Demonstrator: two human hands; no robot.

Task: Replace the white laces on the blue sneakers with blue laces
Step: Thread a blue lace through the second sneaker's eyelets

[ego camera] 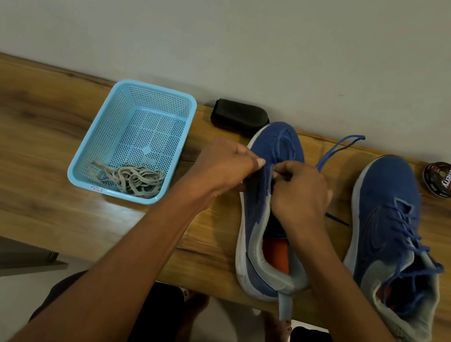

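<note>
Lacing the left-hand blue sneaker at the tabletop's front edge

Head view: my left hand (223, 167) and right hand (299, 195) both pinch the blue lace (338, 149) over the nearer blue sneaker (278, 150); the second sneaker (382, 227), laced blue, stands toward the right edge. The white laces (130, 180) lie in the blue basket (88, 154); a Cherry polish tin (443, 179) sits at the far right corner.

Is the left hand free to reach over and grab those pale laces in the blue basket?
Probably yes, once it lets go: the left hand is busy pinching the blue lace, but the basket stands open-topped beside it, with nothing between it and the pale laces.
</note>
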